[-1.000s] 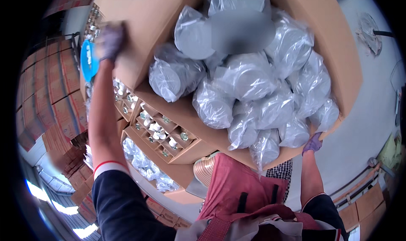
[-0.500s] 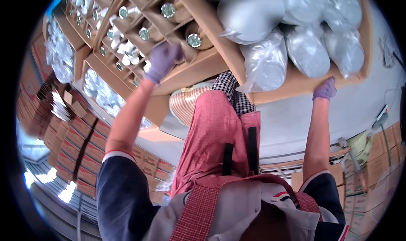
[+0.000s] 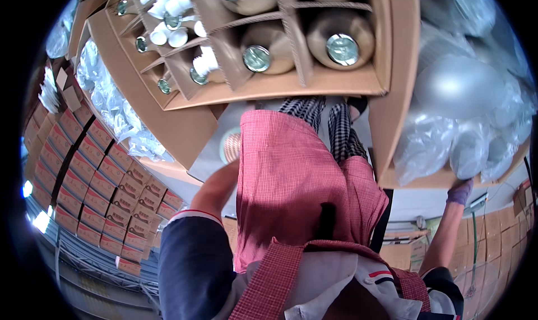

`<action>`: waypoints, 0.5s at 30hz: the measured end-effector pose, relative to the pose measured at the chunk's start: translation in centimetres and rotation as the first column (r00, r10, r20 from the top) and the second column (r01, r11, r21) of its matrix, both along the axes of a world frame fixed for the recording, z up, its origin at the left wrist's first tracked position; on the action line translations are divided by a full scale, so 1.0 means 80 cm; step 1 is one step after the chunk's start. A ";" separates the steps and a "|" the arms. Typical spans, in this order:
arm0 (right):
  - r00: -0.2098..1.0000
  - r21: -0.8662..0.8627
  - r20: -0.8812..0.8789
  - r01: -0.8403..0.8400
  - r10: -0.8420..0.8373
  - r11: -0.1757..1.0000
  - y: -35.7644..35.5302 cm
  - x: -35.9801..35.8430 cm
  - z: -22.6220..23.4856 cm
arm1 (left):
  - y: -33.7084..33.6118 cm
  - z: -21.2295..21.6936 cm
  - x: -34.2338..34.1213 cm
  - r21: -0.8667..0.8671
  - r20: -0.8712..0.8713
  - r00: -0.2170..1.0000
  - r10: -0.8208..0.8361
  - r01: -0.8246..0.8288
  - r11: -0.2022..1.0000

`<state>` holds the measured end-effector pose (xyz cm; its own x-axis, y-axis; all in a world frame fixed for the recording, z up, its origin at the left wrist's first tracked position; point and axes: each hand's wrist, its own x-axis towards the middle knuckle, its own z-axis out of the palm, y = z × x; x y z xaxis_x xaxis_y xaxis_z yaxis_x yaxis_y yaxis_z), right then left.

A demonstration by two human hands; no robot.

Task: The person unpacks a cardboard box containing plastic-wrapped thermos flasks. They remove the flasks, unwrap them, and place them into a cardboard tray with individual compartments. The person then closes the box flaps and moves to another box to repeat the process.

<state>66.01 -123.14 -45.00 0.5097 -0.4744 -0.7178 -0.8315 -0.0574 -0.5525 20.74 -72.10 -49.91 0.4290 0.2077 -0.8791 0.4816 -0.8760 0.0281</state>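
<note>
My right hand, in a purple glove, is closed on the near rim of a cardboard box at the right. Inside that box lie rounded, pale translucent pieces in clear plastic bags. My left forearm reaches past the side of my red checked apron; the hand itself is hidden behind the apron. Ahead stands a divided carton with clear glass vessels, their round ends greenish, in its compartments. White plastic pieces lie in several compartments on its left side.
Another box with bagged clear pieces stands at the left, beside a raised cardboard flap. Stacked cartons fill the left background, and more cartons stand at the right. A striped round thing shows near my left forearm.
My left hand has left the divided carton and dropped out of sight behind the apron. The view has shifted, so the boxes appear closer and further right. My right hand stays at the box rim.
</note>
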 end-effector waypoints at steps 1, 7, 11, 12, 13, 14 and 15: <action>0.999 -0.005 0.041 -0.001 0.001 1.000 -0.005 -0.001 -0.005 | -0.005 -0.003 -0.006 0.003 -0.001 1.000 0.030 -0.030 1.000; 0.994 -0.023 0.109 0.012 -0.010 1.000 -0.012 -0.017 0.002 | 0.006 -0.061 -0.024 0.017 0.032 0.990 0.136 -0.137 0.990; 0.971 0.098 0.211 0.094 -0.113 0.991 -0.038 -0.016 -0.028 | 0.070 -0.116 -0.034 0.063 0.110 0.976 0.188 -0.195 0.979; 0.961 0.153 0.231 0.121 -0.154 0.981 -0.033 -0.015 -0.033 | 0.091 -0.121 -0.035 0.087 0.150 0.963 0.223 -0.237 0.968; 0.955 0.280 0.271 0.042 -0.121 0.959 0.034 -0.012 -0.010 | 0.104 -0.122 -0.043 0.108 0.203 0.939 0.276 -0.302 0.947; 0.899 0.135 0.437 -0.073 0.007 0.988 -0.029 -0.003 -0.052 | 0.129 -0.123 -0.042 0.093 0.311 0.888 0.339 -0.383 0.919; 0.801 -0.051 0.587 -0.106 0.116 0.993 -0.110 -0.017 -0.089 | 0.162 -0.112 -0.027 0.016 0.473 0.787 0.397 -0.458 0.889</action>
<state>64.62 -131.91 -52.15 0.8814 -0.3968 -0.2562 -0.3346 -0.1418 -0.9316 18.59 -59.12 -58.87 0.6063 0.5558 -0.5687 0.7683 -0.5940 0.2386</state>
